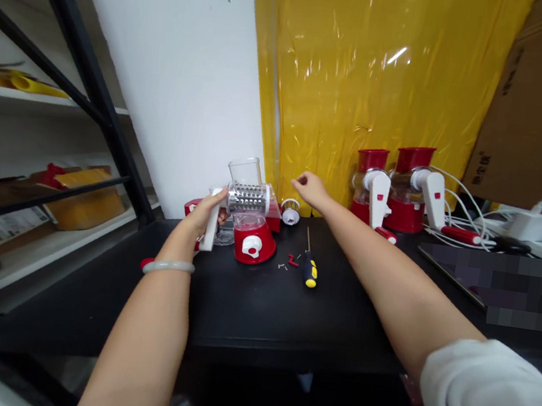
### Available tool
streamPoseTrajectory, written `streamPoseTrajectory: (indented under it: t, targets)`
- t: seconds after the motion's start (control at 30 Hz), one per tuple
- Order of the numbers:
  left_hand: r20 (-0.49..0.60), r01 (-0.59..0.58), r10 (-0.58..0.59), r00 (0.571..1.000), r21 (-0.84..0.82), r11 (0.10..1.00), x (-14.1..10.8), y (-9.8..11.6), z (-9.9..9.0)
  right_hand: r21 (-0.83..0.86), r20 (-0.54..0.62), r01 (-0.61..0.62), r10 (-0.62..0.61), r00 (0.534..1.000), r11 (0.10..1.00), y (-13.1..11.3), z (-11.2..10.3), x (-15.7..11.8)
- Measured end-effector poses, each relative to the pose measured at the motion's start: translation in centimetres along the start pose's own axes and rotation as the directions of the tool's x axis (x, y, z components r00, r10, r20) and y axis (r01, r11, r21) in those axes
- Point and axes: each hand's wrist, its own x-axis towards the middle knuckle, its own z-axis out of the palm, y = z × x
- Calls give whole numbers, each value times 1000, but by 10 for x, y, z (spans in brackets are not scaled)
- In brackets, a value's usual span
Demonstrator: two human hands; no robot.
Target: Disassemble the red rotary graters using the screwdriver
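A rotary drum grater [254, 244] with a red base, clear hopper and perforated metal drum [245, 197] stands on the black table. My left hand [209, 211] is closed around its white crank arm [212, 222] on the left side. To the right of the grater, my right hand [309, 189] is raised with its fingers curled together; whether anything is between them is hidden. Just below it lies a spare drum with a white end [291, 214]. A yellow and dark screwdriver [310, 270] rests on the table beside a small red part [293, 260] and several screws [283, 267].
Two more red and white graters [371, 187] [410, 189] stand at the back right. White cables and a charger [525, 225] lie beyond them, near a dark flat device [463, 274]. Yellow film [381, 64] hangs behind. A black-framed shelf [84, 56] borders the left.
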Motion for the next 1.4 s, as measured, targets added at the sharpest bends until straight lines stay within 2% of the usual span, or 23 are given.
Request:
streamPoseTrajectory:
  t: [0.07, 0.1, 0.13, 0.2, 0.27, 0.33, 0.5, 0.6, 0.73, 0.9, 1.03, 1.17, 1.3, 1.4]
  targets:
    - [-3, 22, -22, 1000, 8, 1000, -1, 1, 2, 222, -48, 11, 0, 999, 975, -16, -13, -4]
    - [-3, 26, -26, 1000, 7, 1000, -2, 2, 4, 341, 3, 12, -13, 1000, 940, -23, -16, -9]
    - [2, 25, -25, 1000, 3, 1000, -3, 3, 5, 448, 106, -12, -39, 994, 894, -28, -17, -15]
    - [10, 20, -20, 1000, -11, 1000, -3, 5, 6, 607, 362, -168, -82, 929, 776, -34, -13, -30]
    - [8, 20, -20, 1000, -16, 1000, -3, 6, 7, 673, 491, -289, -118, 863, 681, -38, -3, -44]
    - [-12, 15, -15, 1000, 0, 1000, -2, 6, 7, 713, 496, -301, -152, 855, 633, -41, 8, -52]
    - [-67, -29, 33, 997, 61, 998, -5, 6, 10, 785, 475, -216, -340, 812, 581, -49, 22, -57]
    - [-69, -42, 48, 996, 93, 995, -9, 10, 13, 793, 477, -233, -337, 812, 563, -50, 23, -56]
    - [-86, -135, 148, 985, 145, 980, -11, 17, 14, 804, 453, -224, -323, 831, 551, -51, 24, -55]
    - [-69, -241, 257, 964, 182, 953, -10, 21, 5, 841, 411, -166, -408, 815, 515, -57, 26, -56]
    - [-102, -305, 319, 942, 138, 942, -8, 23, 6, 854, 379, -118, -451, 808, 507, -64, 19, -56]
    - [-145, -353, 358, 922, 62, 934, -6, 26, 14, 838, 378, -78, -471, 797, 541, -72, 2, -54]
    - [-115, -356, 360, 926, 59, 933, -5, 29, 16, 805, 391, -52, -463, 795, 591, -77, -11, -52]
    - [-111, -346, 352, 929, 72, 936, -4, 30, 15, 789, 382, -39, -439, 813, 613, -82, -13, -55]
